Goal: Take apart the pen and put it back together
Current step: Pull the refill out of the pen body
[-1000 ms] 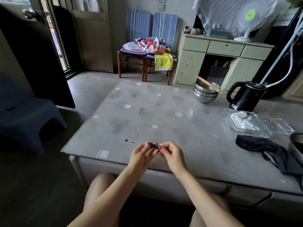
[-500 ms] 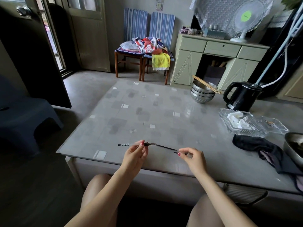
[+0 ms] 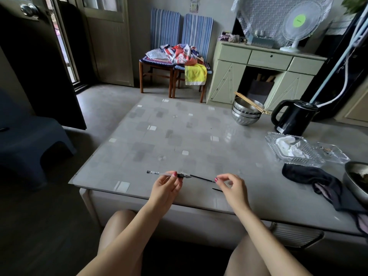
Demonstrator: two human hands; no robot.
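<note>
Item, pen over the surface's (image 3: 199, 140) near edge: our left hand (image 3: 166, 185) pinches the clear barrel (image 3: 167, 173), right hand (image 3: 232, 185) pinches the dark refill (image 3: 202, 178) half-drawn; we should pull straight, barrel steady.

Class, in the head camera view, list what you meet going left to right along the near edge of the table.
pen barrel → left hand → ink refill → right hand → dark cloth → metal bowl
</note>
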